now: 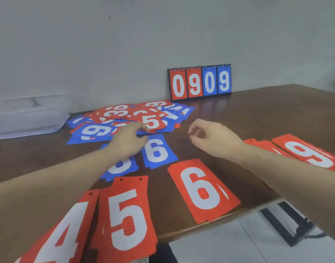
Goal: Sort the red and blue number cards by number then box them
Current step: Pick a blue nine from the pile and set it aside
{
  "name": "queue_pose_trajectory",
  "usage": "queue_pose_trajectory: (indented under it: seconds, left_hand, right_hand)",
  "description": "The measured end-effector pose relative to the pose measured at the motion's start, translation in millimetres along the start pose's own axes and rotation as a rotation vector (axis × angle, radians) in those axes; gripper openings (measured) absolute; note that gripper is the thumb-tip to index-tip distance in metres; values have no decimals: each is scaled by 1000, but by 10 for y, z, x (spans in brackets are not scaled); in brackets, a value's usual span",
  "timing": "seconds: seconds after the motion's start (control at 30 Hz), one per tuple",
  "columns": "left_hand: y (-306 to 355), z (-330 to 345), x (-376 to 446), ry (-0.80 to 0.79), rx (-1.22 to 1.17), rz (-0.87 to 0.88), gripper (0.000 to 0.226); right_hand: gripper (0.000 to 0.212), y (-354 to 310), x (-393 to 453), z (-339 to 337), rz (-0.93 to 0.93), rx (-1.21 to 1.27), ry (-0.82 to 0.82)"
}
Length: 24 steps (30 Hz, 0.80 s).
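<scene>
left hand (129,140): fingers curled at the near edge of the mixed pile (132,115), seems to pinch a card edge by the red 5 (153,121) (can't tell which card).
right hand (210,138): loosely curled, holds nothing, hovers right of pile.
sorted cards: near edge, by number for boxing; red 4 (58,236), second red 5 (127,219), red 6 (201,188), blue 6 (157,150), red 9 (311,153) right.
scoreboard (199,82): far, against wall.
box: not seen for sure.

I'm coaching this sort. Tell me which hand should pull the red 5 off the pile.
Left. The left hand already touches the near edge of the red 5 card atop the unsorted pile. The right hand hovers empty beside the pile, off the card.
</scene>
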State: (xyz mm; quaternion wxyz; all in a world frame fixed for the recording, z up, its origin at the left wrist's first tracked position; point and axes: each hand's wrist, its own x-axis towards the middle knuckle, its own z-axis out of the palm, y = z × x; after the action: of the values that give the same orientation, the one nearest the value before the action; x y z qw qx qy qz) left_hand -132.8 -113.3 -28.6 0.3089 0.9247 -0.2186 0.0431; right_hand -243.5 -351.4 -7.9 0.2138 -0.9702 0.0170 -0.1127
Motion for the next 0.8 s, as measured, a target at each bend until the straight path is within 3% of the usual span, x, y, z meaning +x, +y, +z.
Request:
queue_pose_trajectory:
  seconds: [0.2,0.37,0.53,0.8]
  left_hand:
    - [-844,-495,116,113,78,-104,13]
    - [-1297,-686,263,167,273,-152,33]
    - [-1553,-717,282,152,293,-230,60]
    - [-1617,-694,283,104,326,-279,65]
  right_hand:
    - [13,-327,706,431,-119,-60,-51]
    - [29,-497,1220,648,-154,-92,-88]
    - [52,-582,1613,780,-151,-204,-122]
    - [85,-471,1845,954,-85,-265,-312]
